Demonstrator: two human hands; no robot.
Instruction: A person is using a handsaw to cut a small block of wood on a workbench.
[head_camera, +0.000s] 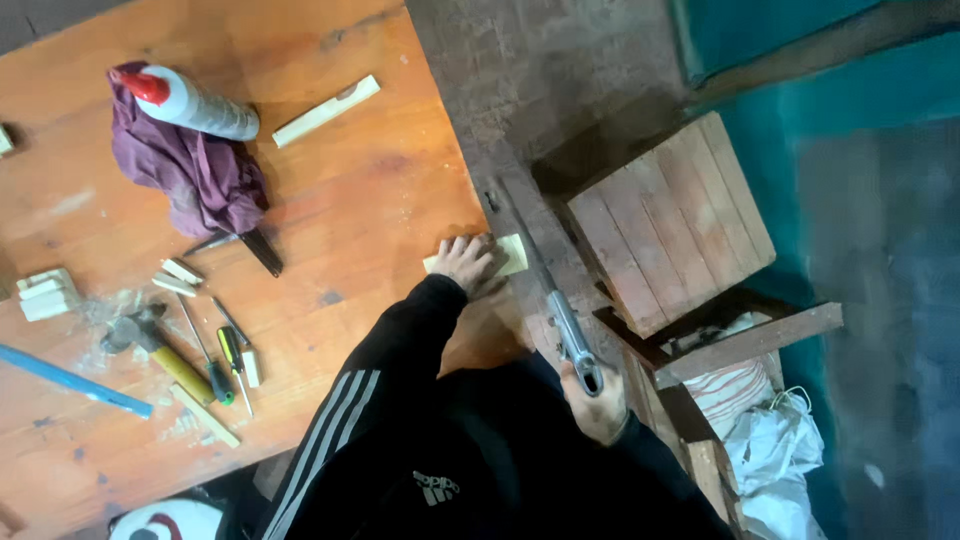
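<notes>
Orange wooden desk (300, 180), concrete floor beyond. Left hand (466, 262) flat, pressing pale wood block (512, 252) at desk's right edge. Right hand (597, 400) closed round handsaw (545, 290) handle, blade just beside block. Risk: fingers close to blade; block overhanging edge, liable to slip.

Purple cloth (195, 170), white red-capped glue bottle (190, 102), orange-brown table (330, 200)

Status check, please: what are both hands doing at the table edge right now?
Left hand presses pale wood piece at table edge. Right hand grips hand saw, blade against the piece. Nothing blocking.
</notes>
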